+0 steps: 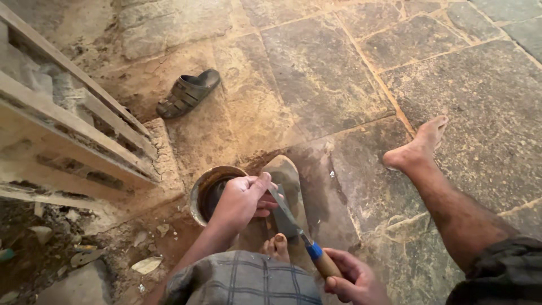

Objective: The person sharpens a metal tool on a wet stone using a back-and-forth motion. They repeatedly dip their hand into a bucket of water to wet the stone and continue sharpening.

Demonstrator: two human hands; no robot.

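My right hand (pixel 350 279) grips the wooden handle of a chisel (pixel 291 220) with a blue ferrule, its flat metal blade angled up to the left. My left hand (pixel 243 200) presses its fingers on the upper end of that blade. Beneath the blade lies a long grey sharpening stone (pixel 288 175), wet and dark, flat on the stone floor. My left foot's toes (pixel 275 247) rest against the stone's near end. A round metal bowl (pixel 210 189) stands just left of my left hand, partly hidden by it.
My bare right leg and foot (pixel 420 149) stretch out to the right on the stone slab floor (pixel 339 68). A dark sandal (pixel 188 93) lies at upper left. A wooden frame (pixel 68 130) runs along the left, with rubble and debris (pixel 84 257) below it.
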